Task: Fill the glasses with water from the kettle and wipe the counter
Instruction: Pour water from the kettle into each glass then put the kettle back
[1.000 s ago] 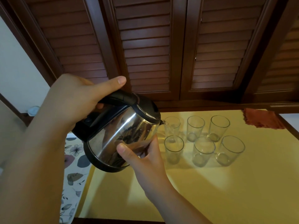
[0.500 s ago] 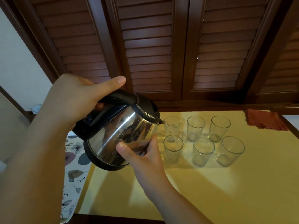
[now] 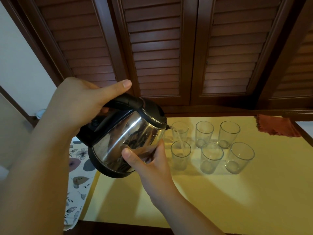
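1. Bench (image 3: pixel 220 200): yellow top, dark wooden front edge.
2. Six clear glasses (image 3: pixel 211 157) standing upright, two rows of three, towards the back.
3. Reddish cloth (image 3: pixel 277 127), far right corner.
4. Floral-patterned mat (image 3: pixel 76 184) at the left edge.

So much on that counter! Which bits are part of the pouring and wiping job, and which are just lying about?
Part of the job:
kettle, held by left hand and right hand
six glasses, the near left glass now being filled
red cloth, for wiping
yellow counter

Just lying about:
flowered cloth at the left
louvred doors behind
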Demonstrator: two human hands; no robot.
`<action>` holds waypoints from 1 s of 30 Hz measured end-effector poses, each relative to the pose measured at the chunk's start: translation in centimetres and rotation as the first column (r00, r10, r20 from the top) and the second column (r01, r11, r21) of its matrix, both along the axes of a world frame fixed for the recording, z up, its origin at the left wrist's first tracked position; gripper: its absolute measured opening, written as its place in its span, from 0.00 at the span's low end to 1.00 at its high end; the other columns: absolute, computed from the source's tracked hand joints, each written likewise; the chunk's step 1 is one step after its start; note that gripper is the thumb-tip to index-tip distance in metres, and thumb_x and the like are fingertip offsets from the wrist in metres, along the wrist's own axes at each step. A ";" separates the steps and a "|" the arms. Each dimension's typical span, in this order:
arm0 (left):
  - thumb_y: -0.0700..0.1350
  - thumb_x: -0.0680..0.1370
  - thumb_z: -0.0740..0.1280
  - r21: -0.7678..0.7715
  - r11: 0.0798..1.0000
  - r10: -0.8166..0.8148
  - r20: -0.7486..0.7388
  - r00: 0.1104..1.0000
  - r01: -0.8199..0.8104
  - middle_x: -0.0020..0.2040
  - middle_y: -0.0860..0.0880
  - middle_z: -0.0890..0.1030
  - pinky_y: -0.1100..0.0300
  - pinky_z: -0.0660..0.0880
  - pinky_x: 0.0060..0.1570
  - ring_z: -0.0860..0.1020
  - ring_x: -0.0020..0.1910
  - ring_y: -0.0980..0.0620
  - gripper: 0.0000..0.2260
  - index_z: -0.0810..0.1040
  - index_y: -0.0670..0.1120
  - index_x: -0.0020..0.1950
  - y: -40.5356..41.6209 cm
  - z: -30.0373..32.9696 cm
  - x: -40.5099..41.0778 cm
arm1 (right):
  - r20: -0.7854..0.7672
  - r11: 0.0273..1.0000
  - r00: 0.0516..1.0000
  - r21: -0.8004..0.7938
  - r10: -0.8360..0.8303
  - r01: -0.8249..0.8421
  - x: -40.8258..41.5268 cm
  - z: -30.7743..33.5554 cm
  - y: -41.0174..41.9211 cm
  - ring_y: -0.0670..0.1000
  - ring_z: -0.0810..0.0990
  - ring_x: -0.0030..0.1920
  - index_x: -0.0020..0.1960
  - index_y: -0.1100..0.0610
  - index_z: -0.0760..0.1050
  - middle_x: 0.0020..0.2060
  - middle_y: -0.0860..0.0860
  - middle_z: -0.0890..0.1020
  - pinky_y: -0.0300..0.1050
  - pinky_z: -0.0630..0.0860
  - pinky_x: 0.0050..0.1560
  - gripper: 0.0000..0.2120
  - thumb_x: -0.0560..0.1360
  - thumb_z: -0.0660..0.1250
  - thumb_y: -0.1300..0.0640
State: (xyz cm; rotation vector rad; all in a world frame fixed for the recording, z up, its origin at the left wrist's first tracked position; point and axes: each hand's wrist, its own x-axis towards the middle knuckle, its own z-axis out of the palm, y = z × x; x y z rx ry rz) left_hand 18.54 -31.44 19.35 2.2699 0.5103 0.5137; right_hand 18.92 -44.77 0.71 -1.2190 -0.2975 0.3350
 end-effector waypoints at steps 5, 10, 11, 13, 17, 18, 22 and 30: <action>0.75 0.65 0.71 0.007 1.000 0.000 0.003 1.000 0.000 0.21 0.51 0.76 0.52 0.74 0.42 0.74 0.20 0.60 0.35 0.84 0.41 0.36 0.2 0.0 0.0 | -0.001 1.000 1.000 0.009 0.006 -0.006 0.0 0.1 -0.1 0.46 0.82 0.67 0.74 0.42 0.70 0.66 0.45 0.83 0.43 0.82 0.62 0.40 0.67 0.83 0.41; 0.75 0.66 0.71 0.016 1.000 0.005 0.000 1.000 -0.005 0.22 0.51 0.78 0.53 0.74 0.40 0.76 0.22 0.59 0.35 0.84 0.40 0.37 0.2 0.0 0.1 | -0.002 1.000 1.000 0.018 0.002 -0.002 0.0 0.0 -0.1 0.47 0.82 0.67 0.74 0.43 0.70 0.67 0.45 0.83 0.46 0.82 0.64 0.40 0.67 0.83 0.41; 0.75 0.66 0.71 0.022 1.000 0.005 0.002 1.000 -0.005 0.22 0.52 0.77 0.53 0.73 0.40 0.75 0.21 0.59 0.35 0.84 0.40 0.36 0.1 0.0 0.0 | -0.001 1.000 1.000 0.018 0.002 -0.002 0.0 0.0 -0.1 0.47 0.82 0.67 0.74 0.42 0.71 0.66 0.45 0.83 0.46 0.82 0.64 0.40 0.66 0.83 0.41; 0.76 0.65 0.71 0.032 0.999 0.010 0.006 1.000 -0.010 0.21 0.52 0.75 0.54 0.72 0.38 0.74 0.21 0.59 0.37 0.83 0.38 0.36 0.0 0.0 -0.1 | -0.001 1.000 1.000 0.023 0.008 -0.008 -0.1 0.0 -0.1 0.47 0.83 0.67 0.73 0.42 0.71 0.66 0.45 0.83 0.45 0.82 0.63 0.39 0.66 0.84 0.41; 0.75 0.66 0.71 0.055 0.998 0.013 -0.007 1.000 -0.013 0.20 0.52 0.74 0.54 0.71 0.37 0.74 0.21 0.59 0.40 0.83 0.34 0.40 0.1 0.0 -0.2 | -0.007 1.000 1.000 0.027 0.011 -0.011 -0.2 0.0 0.0 0.47 0.82 0.68 0.73 0.41 0.71 0.66 0.44 0.83 0.47 0.82 0.64 0.44 0.63 0.85 0.35; 0.76 0.66 0.71 0.065 0.998 0.009 -0.004 1.000 -0.009 0.20 0.52 0.73 0.54 0.71 0.37 0.74 0.21 0.58 0.41 0.83 0.33 0.40 0.1 0.0 -0.2 | -0.005 1.000 1.000 0.028 0.012 -0.012 -0.2 0.0 0.0 0.47 0.82 0.68 0.74 0.41 0.70 0.67 0.44 0.83 0.47 0.82 0.65 0.45 0.62 0.84 0.33; 0.75 0.67 0.71 0.077 0.997 0.003 0.004 1.000 -0.003 0.21 0.52 0.74 0.54 0.71 0.38 0.74 0.21 0.58 0.40 0.83 0.34 0.39 0.2 0.2 -0.4 | 0.004 0.999 1.000 0.027 0.017 -0.017 -0.4 0.1 -0.1 0.46 0.81 0.68 0.75 0.41 0.70 0.68 0.44 0.82 0.44 0.82 0.64 0.47 0.61 0.84 0.32; 0.76 0.65 0.70 0.078 0.997 0.013 0.013 1.000 -0.014 0.21 0.52 0.75 0.52 0.74 0.40 0.74 0.21 0.58 0.40 0.83 0.35 0.39 0.3 0.3 -0.6 | 0.025 1.000 0.999 0.016 0.021 -0.021 -0.6 0.3 -0.1 0.46 0.81 0.68 0.74 0.41 0.70 0.67 0.44 0.82 0.43 0.82 0.63 0.41 0.66 0.83 0.38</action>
